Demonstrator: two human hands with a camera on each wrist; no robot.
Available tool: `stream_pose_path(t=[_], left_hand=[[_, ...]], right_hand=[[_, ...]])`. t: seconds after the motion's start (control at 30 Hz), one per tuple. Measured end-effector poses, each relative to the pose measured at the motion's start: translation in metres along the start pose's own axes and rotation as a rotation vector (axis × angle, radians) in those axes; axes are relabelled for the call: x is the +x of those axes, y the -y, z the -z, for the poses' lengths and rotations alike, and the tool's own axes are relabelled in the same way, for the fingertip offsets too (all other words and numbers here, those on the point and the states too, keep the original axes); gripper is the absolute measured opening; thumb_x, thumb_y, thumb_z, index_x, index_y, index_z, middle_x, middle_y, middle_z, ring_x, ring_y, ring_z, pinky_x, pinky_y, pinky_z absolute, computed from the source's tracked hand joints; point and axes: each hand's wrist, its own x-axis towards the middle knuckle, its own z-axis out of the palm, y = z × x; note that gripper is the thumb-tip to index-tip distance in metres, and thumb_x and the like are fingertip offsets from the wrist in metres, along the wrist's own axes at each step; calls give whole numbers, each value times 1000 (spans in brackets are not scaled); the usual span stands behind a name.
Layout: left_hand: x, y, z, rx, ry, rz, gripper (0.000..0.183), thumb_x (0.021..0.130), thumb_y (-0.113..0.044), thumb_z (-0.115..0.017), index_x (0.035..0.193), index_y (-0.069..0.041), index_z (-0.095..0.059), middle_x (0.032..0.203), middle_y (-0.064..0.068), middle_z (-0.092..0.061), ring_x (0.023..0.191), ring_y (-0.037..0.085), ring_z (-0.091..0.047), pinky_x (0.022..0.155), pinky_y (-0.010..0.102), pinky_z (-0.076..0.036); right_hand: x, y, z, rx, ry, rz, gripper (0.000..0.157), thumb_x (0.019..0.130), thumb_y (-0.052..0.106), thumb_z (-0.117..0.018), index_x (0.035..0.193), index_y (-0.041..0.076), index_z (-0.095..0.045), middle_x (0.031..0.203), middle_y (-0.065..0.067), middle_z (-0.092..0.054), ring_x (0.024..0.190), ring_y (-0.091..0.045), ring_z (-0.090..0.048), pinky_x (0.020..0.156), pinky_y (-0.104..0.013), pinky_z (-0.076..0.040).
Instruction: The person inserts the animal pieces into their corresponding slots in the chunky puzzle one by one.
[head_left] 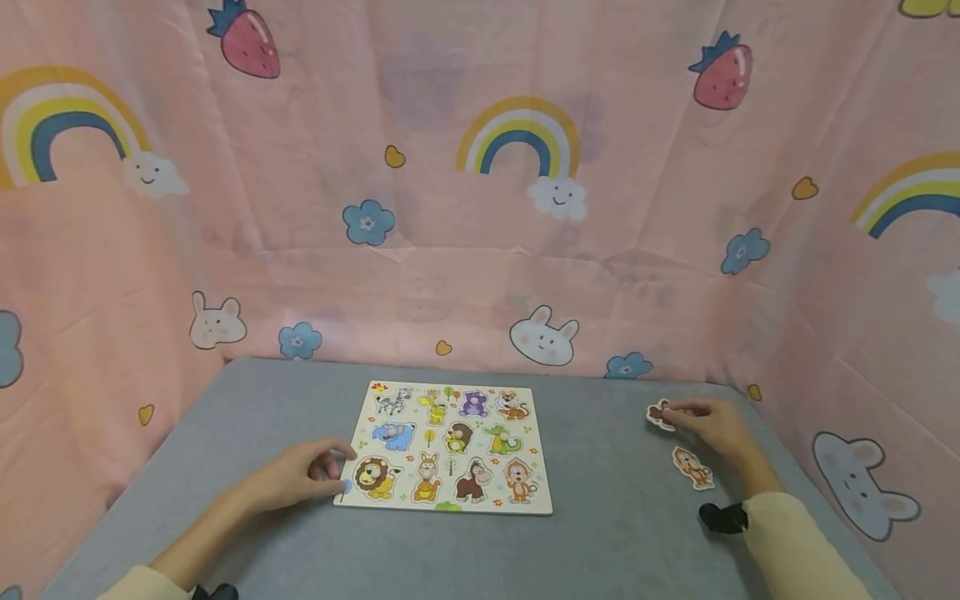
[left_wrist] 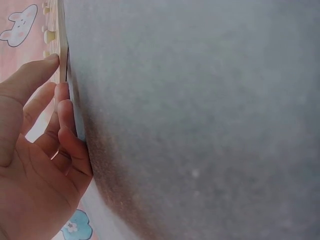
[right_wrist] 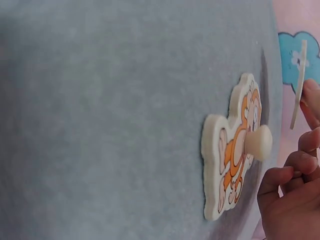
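A cream wooden puzzle board (head_left: 510, 509) printed with colourful animals lies flat on the table. My left hand (head_left: 296, 479) is at its left edge. In the left wrist view, the thumb (left_wrist: 37, 72) presses the board's top edge while fingertips meet its side, pinching it. To the far right, my right hand (head_left: 716, 425) pinches a small brown animal puzzle piece (head_left: 657, 416). The right wrist view shows that piece (right_wrist: 299, 87) edge-on, raised above the tabletop. Below this hand, an orange monkey puzzle piece (right_wrist: 232, 155) with a round knob lies face up on the table.
The grey cloth-covered table (head_left: 600, 550) ends at a pink curtain (head_left: 420, 283) with rainbows, rabbits and strawberries, which stands behind it and along both sides. Round pale knobs (left_wrist: 49, 36) stick up from the board. A black strap (head_left: 723, 518) is on the right wrist.
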Motion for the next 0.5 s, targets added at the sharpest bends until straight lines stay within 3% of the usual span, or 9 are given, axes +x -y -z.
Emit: stream_pose_path(t=[0.23,0.5], left_hand=[[0,0,-1,16,-3,-12,38,90,-18,-79,123,-5,-62,87,0,-57,70,12,-53,64,27,-44],[-1,0,0,9,-6,3,39,91,-17,-78,123,-4,-62,87,0,-57,70,13,-53,63,27,-43]], right_hand=[[0,5,-2,56,13,22,36,96,28,-74,113,-4,-74,100,-10,-68,79,-18,-48,65,-30,-42],[-5,16,2,127,43,45,36,98,29,-72,117,-1,-73,105,-10,-68,84,-17,-53,70,-31,-45]])
